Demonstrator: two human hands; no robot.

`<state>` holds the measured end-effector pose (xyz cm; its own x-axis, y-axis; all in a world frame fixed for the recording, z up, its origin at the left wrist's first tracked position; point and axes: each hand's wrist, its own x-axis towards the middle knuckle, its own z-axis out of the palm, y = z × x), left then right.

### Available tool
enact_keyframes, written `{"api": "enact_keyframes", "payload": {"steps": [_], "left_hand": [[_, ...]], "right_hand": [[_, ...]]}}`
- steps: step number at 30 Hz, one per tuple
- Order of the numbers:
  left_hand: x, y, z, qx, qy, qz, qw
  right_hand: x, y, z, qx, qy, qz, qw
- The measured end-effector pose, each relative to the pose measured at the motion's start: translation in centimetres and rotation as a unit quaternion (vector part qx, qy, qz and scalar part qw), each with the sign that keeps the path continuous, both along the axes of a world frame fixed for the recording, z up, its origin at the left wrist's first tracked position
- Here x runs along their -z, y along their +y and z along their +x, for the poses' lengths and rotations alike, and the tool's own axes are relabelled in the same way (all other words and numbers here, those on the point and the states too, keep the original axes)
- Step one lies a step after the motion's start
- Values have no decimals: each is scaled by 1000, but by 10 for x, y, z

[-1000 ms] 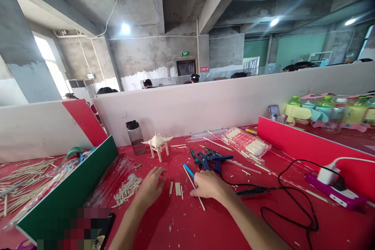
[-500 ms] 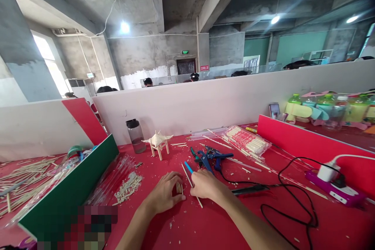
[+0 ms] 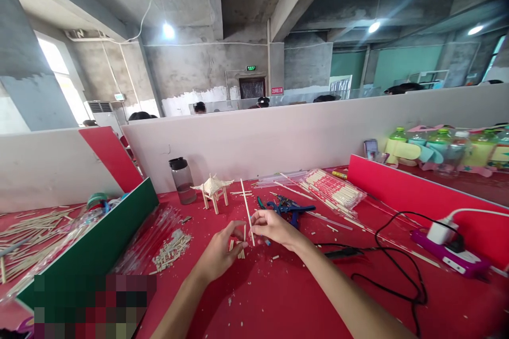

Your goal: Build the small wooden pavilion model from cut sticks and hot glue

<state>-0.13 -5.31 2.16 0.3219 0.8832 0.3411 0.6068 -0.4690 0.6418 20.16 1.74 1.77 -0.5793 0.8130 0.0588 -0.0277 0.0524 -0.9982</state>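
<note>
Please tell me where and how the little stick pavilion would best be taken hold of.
I would pinch the stick pavilion by its legs, just under the roof, coming from the near right. It stands upright on thick, straight legs, whereas the roof flares into thin corner tips that look easy to snap. The bottle stands close on its left, leaving less finger room there.

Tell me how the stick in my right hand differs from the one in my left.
Length: the long stick in your right hand is several times longer than the short stick in your left hand.
Reach: the long stick extends well beyond your fingers, while the short stick barely shows past them.
Shared: both are pale, thin and straight.
</note>
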Motion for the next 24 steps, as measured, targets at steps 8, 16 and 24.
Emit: {"api": "enact_keyframes", "payload": {"steps": [8,16,24], "left_hand": [[3,2,2,-14,-25,-4,1000],[7,4,2,-1,-39,-25,999],[8,5,0,-9,-44,-31,999]], "right_hand": [[5,1,-1,-22,48,-23,998],[10,3,-5,-16,60,-29,998],[8,2,-6,4,60,-30,998]]}}
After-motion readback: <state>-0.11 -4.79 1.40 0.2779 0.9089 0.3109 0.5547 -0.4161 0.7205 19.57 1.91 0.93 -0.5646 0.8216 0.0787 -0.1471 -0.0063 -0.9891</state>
